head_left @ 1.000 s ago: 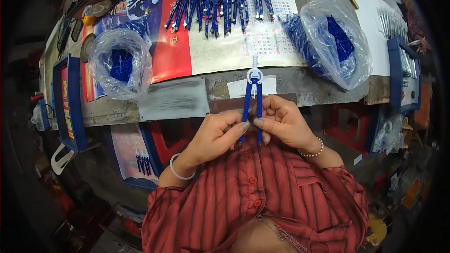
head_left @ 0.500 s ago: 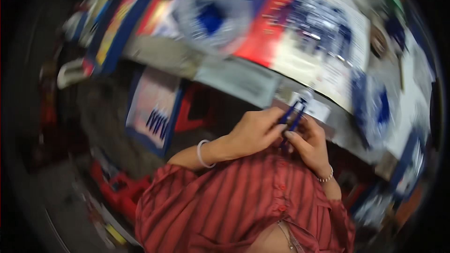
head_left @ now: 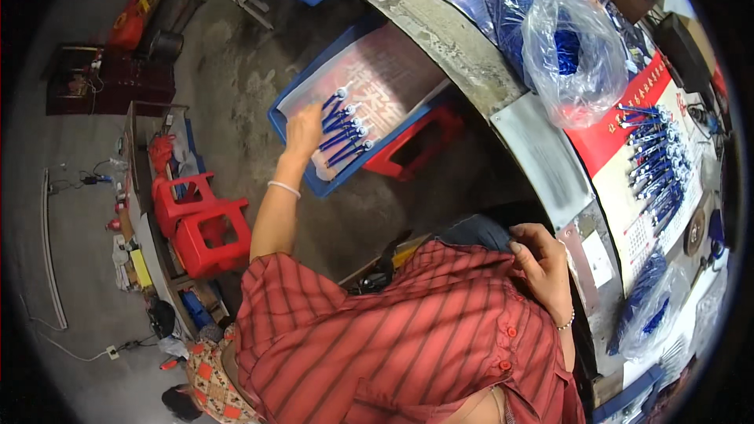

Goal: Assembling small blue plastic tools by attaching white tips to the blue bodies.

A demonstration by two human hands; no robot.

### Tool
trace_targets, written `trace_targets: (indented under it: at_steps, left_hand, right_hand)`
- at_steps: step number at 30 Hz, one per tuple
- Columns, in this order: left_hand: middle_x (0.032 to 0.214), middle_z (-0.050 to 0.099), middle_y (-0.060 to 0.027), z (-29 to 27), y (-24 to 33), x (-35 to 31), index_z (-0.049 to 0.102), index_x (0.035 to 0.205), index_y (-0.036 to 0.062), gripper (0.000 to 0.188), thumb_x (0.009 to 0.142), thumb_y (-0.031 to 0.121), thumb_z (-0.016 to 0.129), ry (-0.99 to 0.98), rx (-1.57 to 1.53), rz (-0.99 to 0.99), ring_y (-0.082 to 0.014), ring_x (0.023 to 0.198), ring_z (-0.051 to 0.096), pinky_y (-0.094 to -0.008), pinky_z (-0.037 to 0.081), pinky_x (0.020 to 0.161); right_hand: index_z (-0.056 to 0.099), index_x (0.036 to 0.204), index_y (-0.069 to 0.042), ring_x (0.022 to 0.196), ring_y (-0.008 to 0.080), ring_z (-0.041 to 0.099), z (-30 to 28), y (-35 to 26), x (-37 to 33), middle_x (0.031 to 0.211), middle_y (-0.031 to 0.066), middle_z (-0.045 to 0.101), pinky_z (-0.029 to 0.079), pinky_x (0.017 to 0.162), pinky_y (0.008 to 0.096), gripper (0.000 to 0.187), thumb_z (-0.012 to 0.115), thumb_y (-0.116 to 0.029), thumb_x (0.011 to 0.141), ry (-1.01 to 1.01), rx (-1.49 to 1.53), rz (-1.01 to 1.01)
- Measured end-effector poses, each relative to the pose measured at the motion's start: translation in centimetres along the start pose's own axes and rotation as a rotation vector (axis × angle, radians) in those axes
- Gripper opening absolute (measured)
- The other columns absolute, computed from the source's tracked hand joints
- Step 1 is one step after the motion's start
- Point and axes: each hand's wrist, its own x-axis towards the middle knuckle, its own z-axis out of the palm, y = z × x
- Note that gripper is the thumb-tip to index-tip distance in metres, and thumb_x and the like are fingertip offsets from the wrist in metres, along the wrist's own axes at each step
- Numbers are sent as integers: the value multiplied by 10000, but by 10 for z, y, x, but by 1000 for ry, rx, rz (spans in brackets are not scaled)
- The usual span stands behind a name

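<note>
Left hand [head_left: 305, 127] sitting over left side of tray [head_left: 330, 188], fingers bunching beside compasses [head_left: 338, 138]; cannot tell whether they are gripping one. Compasses lying in row inside tray, near its lower end. Right hand [head_left: 547, 267] hanging well right of tray, fingers loosely curling, half open, holding nothing visible. Stool [head_left: 385, 161] standing just right of tray.

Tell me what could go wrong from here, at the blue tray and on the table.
The left hand is right beside the closely set compasses in the blue tray, so it might knock their row askew.

A sleeve or arm catching the open plastic bag on the table could perhaps spill the blue pieces inside.
</note>
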Motion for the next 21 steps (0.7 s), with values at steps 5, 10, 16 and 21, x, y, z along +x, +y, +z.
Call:
trace_targets:
  at_steps: [5, 10, 16, 21]
  left_hand:
    - [811, 615, -179, 47, -64, 5, 561, 821, 39, 123, 812, 75, 444, -128, 80, 12, -376, 759, 613, -465, 487, 649]
    - [797, 634, -177, 86, -76, 12, 611, 790, 50, 131, 795, 78, 483, -259, 172, 101, -345, 759, 638, -449, 505, 668]
    - [872, 631, -208, 92, -95, -8, 583, 873, 25, 127, 835, 61, 468, -244, 164, 50, -373, 813, 620, -469, 489, 702]
    - [1056, 573, -206, 67, -42, 14, 542, 1126, -21, 288, 852, -1, 457, -45, -8, 124, -382, 973, 561, -415, 454, 834]
  right_hand:
    - [575, 1010, 24, 677, 191, 599, 10, -4, 12, 819, 134, 627, 469, 634, 277, 209, 618, -110, 856, 7, -88, 18]
    - [565, 1031, 25, 726, 119, 582, 8, 0, 18, 856, 90, 620, 469, 646, 251, 206, 600, -91, 864, 10, -143, 6]
    - [560, 1017, 10, 858, 365, 595, -2, 8, 33, 946, 197, 613, 475, 743, 411, 246, 583, -167, 848, -127, -294, -140]
    - [499, 852, -8, 764, 398, 579, -17, 21, 22, 795, 191, 583, 457, 653, 476, 201, 585, -188, 825, -64, -446, -305]
